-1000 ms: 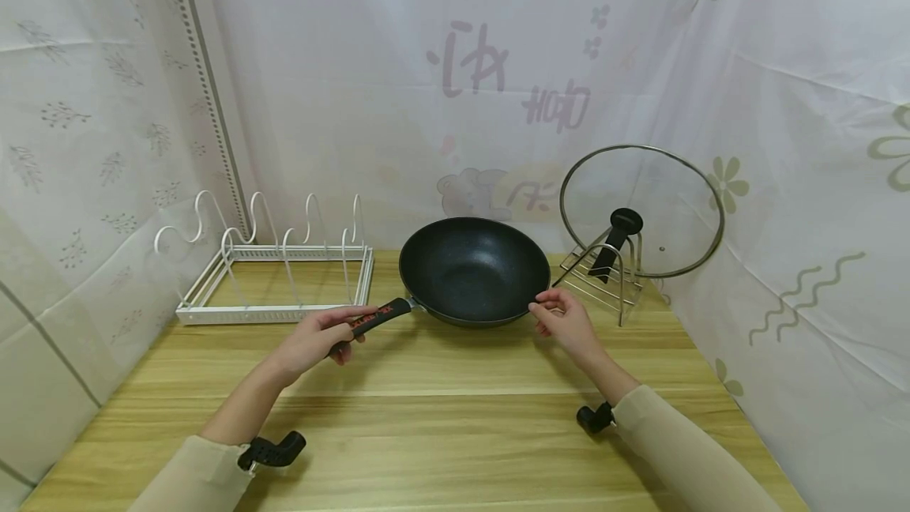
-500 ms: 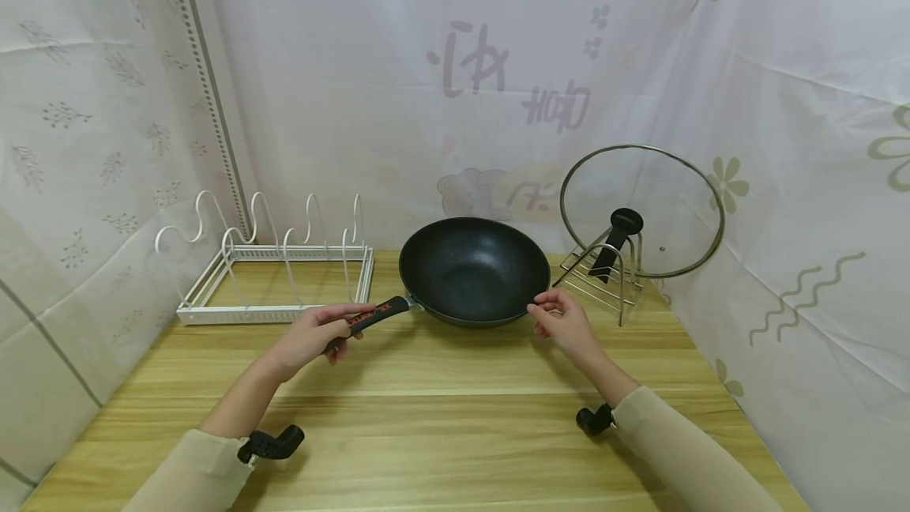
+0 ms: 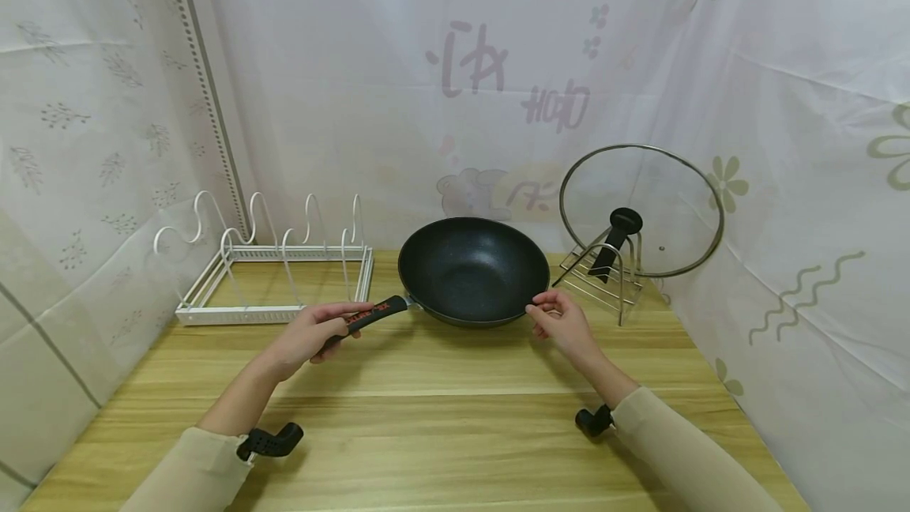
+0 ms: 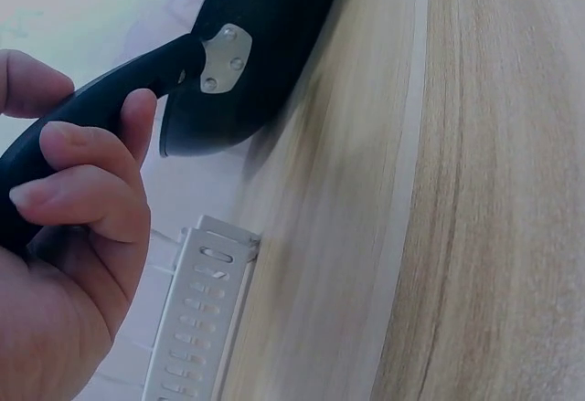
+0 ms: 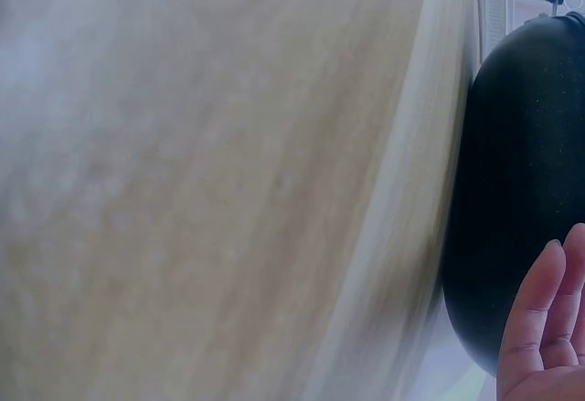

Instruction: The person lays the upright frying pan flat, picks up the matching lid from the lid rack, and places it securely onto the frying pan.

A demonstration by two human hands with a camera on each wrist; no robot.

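Observation:
A black wok sits at the middle of the wooden table, its dark inside facing up and toward me. My left hand grips its black handle, which carries red lettering and points to the lower left. In the left wrist view, curled fingers wrap the handle below the riveted metal bracket. At the wok's right side, my right hand pinches the rim between thumb and fingers. The right wrist view has those fingers against the outer wall; the thumb is hidden there.
A white rack with curved upright hooks stands to the left. On the right, a glass lid with a black knob leans in a small wire stand. Patterned curtains close off the back and sides.
My left hand has drifted slightly left and toward me at the handle. The right hand stays at the rim, and the wok looks almost unmoved.

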